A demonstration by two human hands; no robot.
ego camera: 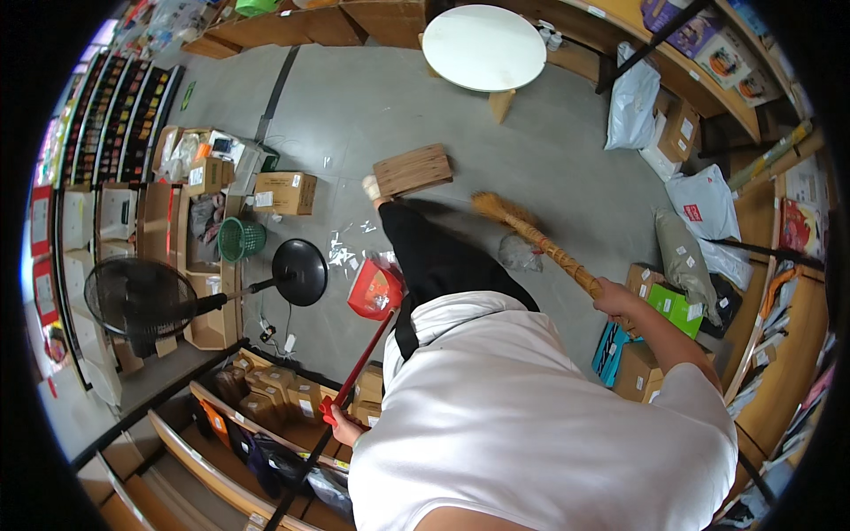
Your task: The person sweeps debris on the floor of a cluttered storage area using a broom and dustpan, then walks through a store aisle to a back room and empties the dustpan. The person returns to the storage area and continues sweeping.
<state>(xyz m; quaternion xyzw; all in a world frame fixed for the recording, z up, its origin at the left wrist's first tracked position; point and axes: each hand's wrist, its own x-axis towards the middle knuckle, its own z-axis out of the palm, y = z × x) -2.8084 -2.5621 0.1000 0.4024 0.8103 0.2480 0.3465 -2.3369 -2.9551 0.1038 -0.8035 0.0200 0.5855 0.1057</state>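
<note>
My left hand grips the top of the red handle of a long-handled dustpan. The red pan sits low beside my left leg, with what looks like litter in it. In my right hand is the handle of a straw broom, its bristles pointing away from me near the grey floor. A crumpled clear plastic bag lies by the broom, partly behind it. Scraps of clear plastic are scattered on the floor just beyond the dustpan.
Ahead are a low wooden stool and a round white table. To the left stand a black pedestal fan, a green basket and a cardboard box. Parcels line the right shelves; a cable trails near the fan.
</note>
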